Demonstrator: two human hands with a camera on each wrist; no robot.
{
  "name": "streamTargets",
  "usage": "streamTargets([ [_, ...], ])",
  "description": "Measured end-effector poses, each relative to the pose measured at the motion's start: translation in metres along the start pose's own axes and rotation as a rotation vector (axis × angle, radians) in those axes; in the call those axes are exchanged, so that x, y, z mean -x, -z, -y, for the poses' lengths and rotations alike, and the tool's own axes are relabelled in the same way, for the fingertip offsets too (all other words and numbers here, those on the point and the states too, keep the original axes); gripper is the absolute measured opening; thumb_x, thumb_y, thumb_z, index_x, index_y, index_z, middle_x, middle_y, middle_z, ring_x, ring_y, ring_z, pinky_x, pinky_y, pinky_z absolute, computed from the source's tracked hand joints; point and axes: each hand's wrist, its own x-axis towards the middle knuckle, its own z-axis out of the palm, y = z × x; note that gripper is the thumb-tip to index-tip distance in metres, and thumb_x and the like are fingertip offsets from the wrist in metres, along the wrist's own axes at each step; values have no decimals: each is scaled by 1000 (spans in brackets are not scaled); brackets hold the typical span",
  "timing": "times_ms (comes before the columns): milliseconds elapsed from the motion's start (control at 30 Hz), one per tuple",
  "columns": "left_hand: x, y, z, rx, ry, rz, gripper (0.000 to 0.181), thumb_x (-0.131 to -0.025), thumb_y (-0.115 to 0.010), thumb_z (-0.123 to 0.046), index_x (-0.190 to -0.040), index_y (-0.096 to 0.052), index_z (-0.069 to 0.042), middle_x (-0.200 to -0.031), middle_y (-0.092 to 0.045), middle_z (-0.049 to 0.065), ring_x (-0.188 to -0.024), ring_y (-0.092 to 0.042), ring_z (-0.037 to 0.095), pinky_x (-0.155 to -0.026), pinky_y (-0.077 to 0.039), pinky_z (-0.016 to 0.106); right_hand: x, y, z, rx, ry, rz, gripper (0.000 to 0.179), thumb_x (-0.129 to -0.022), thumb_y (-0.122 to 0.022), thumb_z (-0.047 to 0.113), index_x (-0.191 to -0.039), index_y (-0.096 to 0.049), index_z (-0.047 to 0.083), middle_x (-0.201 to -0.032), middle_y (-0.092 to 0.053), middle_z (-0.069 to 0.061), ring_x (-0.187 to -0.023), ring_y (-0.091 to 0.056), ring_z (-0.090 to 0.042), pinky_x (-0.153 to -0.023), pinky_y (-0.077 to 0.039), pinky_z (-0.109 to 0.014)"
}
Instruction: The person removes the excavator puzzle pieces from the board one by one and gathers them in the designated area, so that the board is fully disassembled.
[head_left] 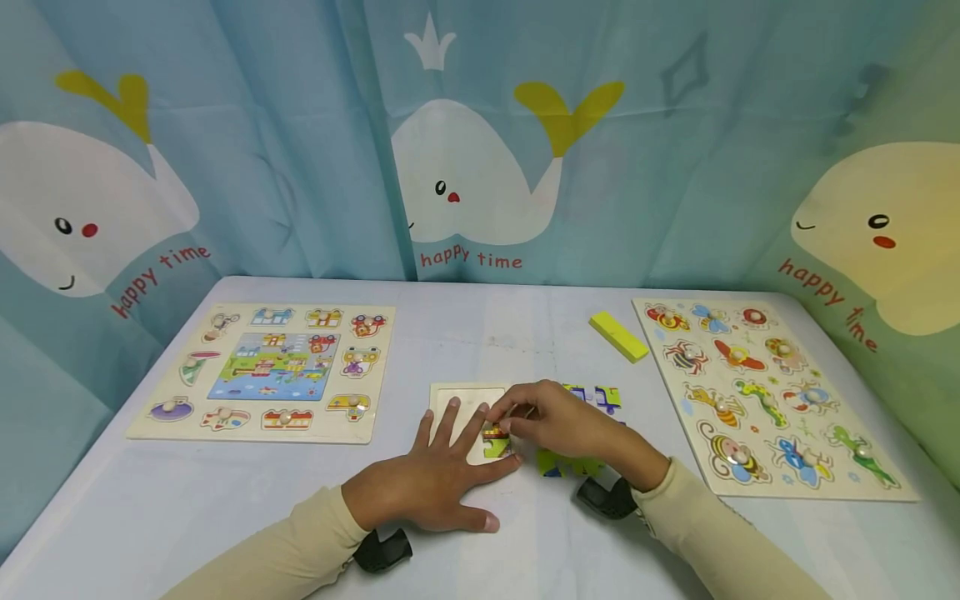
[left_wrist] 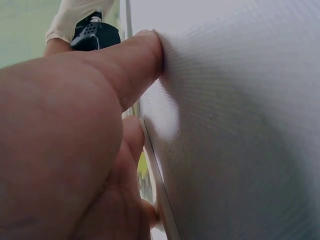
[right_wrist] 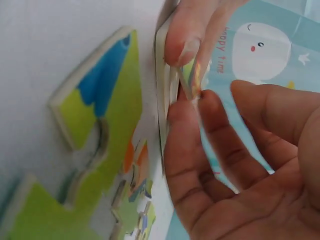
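My left hand (head_left: 442, 479) lies with spread fingers across a small wooden puzzle board (head_left: 437, 395); its thumb rests on the tabletop. A green jigsaw piece (head_left: 495, 449) with red and yellow print is at the board's right side. My right hand (head_left: 573, 423) holds this piece with curled fingertips. The right wrist view shows the jigsaw piece (right_wrist: 188, 75) tilted at the board's edge, a left fingertip touching it. Beside the right hand lie loose jigsaw pieces (head_left: 558, 463), partly covered by it. Mostly the left thumb and palm fill the left wrist view.
A vehicle peg puzzle (head_left: 300, 437) lies at the left. At the right is an insect peg puzzle (head_left: 825, 492). A yellow block (head_left: 618, 337) sits beyond the loose pieces. A blue whale-print curtain (head_left: 322, 167) hangs behind the table.
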Motion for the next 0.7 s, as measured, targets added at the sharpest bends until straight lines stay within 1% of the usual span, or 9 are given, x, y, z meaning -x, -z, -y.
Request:
streamTargets([
  [167, 0, 0, 0, -3, -3, 4, 69, -90, -51, -66, -151, -27, -46, -161, 11, 12, -140, 18, 47, -107, 0, 67, -1, 0, -1, -37, 13, -12, 16, -92, -60, -5, -103, -69, 1, -102, -67, -8, -88, -61, -22, -75, -49, -28],
  [300, 0, -1, 0, 3, -6, 1, 69, -90, -52, -65, -151, -27, -46, -161, 11, 12, -140, 18, 47, -106, -1, 67, 0, -1, 0, -20, 2, -20, 18, -91, -61, -5, -106, -69, 1, -103, -67, -8, -84, -59, -20, -72, -49, -27],
  [400, 0, -1, 1, 11, -8, 1, 69, -90, -52, -65, -151, -28, -46, -161, 12, 12, -140, 18, 47, -106, 0, 67, 0, -2, 0, -20, -15, -17, 20, -90, -61, -6, -108, -68, 0, -103, -67, -8, -84, -59, -19, -72, -50, -27],
  [567, 0, 0, 1, 20, -9, 7, 68, -91, -51, -65, -151, -27, -46, -161, 12, 12, -140, 20, 46, -106, 1, 67, -1, -4, 0, -51, -30, 20, 18, -91, -60, -6, -106, -69, 0, -97, -69, -5, -81, -60, -17, -70, -50, -27],
  [700, 0, 0, 1, 20, -8, 13, 68, -91, -50, -65, -151, -27, -46, -161, 12, 12, -140, 21, 45, -106, 2, 67, -1, -3, -1, -54, -31, 63, 19, -91, -59, -6, -104, -70, 2, -87, -69, -4, -72, -61, -15, -64, -49, -26],
])
